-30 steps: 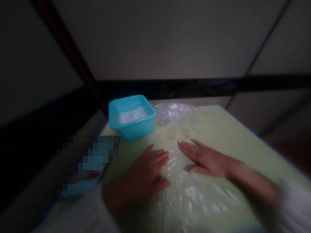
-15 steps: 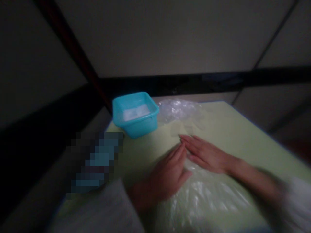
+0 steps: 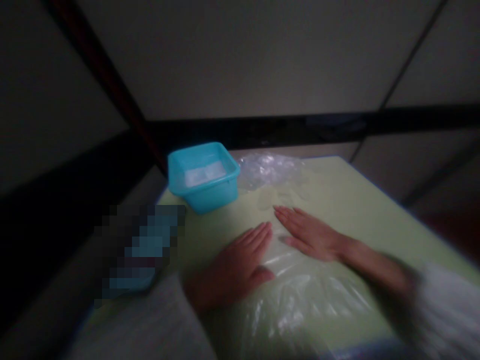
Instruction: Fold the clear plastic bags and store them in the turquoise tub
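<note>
A clear plastic bag or sheet [image 3: 300,300] lies spread and wrinkled over the near part of a yellow-green table [image 3: 348,200]. My left hand [image 3: 240,260] rests flat at its left upper edge, fingers stretched toward the middle and thumb apart. My right hand [image 3: 309,232] lies flat on the far edge of the plastic, its fingers pointing to the upper left. A small gap separates the two hands. Neither hand grips anything. Just beyond the right fingertips are some faint clear shapes [image 3: 283,196], too blurred to name.
A turquoise plastic basin [image 3: 212,195] with white, paper-like pieces [image 3: 205,173] inside stands at the far left of the table. Beside it lies a crumpled clear plastic bag [image 3: 268,169]. A pixelated bluish object [image 3: 150,245] is at the left edge. A wall rises behind.
My left hand has slid left and away from my right hand, so the fingertips no longer meet. The whole view has shifted slightly.
</note>
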Demonstrator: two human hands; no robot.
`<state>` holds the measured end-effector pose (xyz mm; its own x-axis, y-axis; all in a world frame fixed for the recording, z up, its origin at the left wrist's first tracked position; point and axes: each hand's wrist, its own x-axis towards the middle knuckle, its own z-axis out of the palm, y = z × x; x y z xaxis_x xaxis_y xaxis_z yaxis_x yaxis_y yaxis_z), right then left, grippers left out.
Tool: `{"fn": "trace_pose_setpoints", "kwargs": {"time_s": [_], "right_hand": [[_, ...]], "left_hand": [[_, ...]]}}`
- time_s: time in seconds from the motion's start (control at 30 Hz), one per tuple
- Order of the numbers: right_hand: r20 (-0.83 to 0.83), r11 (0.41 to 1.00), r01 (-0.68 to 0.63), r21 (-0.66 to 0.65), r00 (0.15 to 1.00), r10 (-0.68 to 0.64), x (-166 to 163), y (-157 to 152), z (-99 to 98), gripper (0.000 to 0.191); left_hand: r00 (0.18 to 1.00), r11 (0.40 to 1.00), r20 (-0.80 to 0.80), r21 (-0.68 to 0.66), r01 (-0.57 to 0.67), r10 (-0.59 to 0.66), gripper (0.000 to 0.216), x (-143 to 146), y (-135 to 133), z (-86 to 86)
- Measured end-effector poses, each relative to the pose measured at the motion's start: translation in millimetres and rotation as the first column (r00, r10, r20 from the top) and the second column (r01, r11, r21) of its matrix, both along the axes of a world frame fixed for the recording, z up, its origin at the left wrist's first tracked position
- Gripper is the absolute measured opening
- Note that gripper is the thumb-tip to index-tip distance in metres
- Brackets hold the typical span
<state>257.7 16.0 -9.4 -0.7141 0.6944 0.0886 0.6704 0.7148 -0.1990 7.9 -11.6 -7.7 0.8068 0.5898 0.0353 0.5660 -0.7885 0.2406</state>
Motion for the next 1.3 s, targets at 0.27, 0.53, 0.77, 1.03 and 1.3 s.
{"fn": "trace_pose_setpoints", "kwargs": {"time_s": [0.27,0.53,0.77,1.03,1.3], "right_hand": [[-0.031,1.000,0.001,0.007,1.000,0.000,5.4,2.3,-2.5,0.065],[0.011,0.997,0.076,-0.004,0.997,-0.076,25.0,10.4,-2.5,0.063],[0.022,0.995,0.095,-0.027,0.995,-0.095,27.8,19.7,-0.5,0.065],[0.061,0.987,0.128,-0.099,0.991,-0.122,27.1,29.8,2.4,0.067],[0.064,0.988,0.150,-0.040,0.987,-0.147,26.3,29.5,0.0,0.065]], "left_hand": [[0.999,0.999,0.032,-0.042,0.009,-0.008,0.072,-22.2,-3.6,5.3],[1.000,0.999,0.026,-0.046,0.013,-0.011,0.070,-21.2,-2.9,3.5],[0.998,0.998,-0.042,-0.046,0.038,-0.040,0.069,-22.2,11.9,10.7],[1.000,1.000,0.016,-0.027,-0.012,0.013,0.058,-18.7,18.5,26.0],[0.999,0.999,0.008,0.002,-0.040,0.040,0.064,32.8,24.1,11.0]]}}
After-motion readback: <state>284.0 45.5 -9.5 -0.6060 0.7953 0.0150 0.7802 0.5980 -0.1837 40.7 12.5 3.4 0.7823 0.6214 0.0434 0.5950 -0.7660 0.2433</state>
